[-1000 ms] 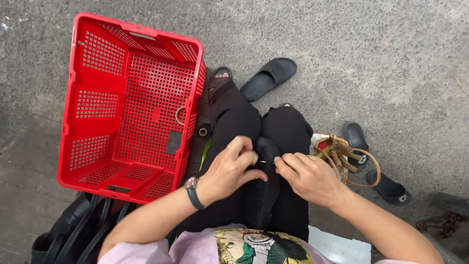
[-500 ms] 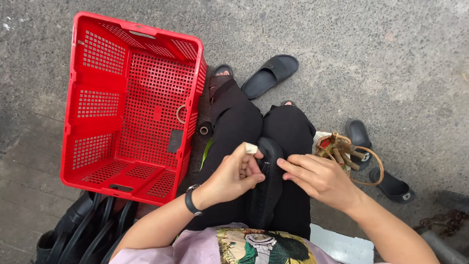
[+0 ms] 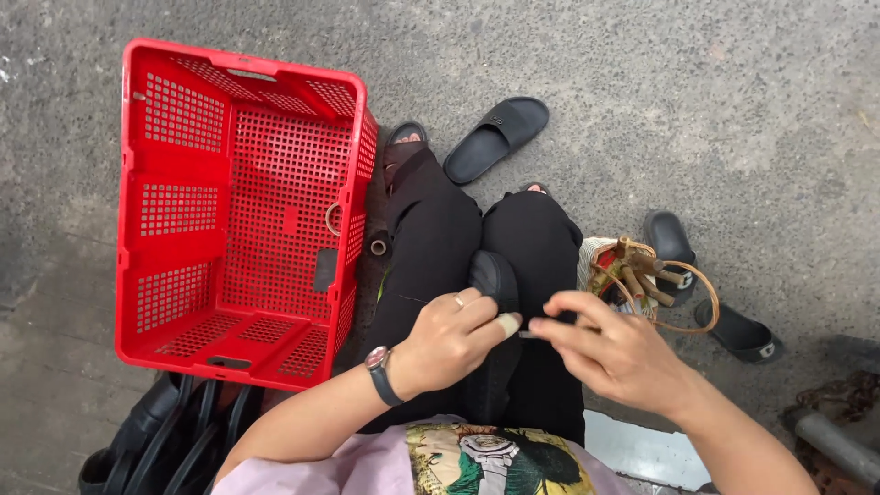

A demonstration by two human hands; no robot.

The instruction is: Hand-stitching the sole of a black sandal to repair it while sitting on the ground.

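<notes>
I sit with a long black rubber-like piece (image 3: 493, 275) lying between my knees on my black trousers. My left hand (image 3: 449, 341), with a watch, a ring and a bandaged fingertip, grips this piece from the left. My right hand (image 3: 616, 356) comes in from the right, its thumb and fingers pinched on a small thin grey thing (image 3: 529, 335) at the piece's edge. The fingertips of both hands nearly touch. What the thin thing is cannot be made out.
A red plastic crate (image 3: 137, 229) stands at my left with a small black part (image 3: 325, 269) and a ring (image 3: 332, 218) inside. Black slide sandals (image 3: 495, 137) lie on the concrete. A small basket of wooden sticks (image 3: 632, 270) sits at my right knee. Black straps (image 3: 156, 440) are piled at lower left.
Both hands have slid a little down the black piece toward my body and closer together. The crate and sandals have not moved.
</notes>
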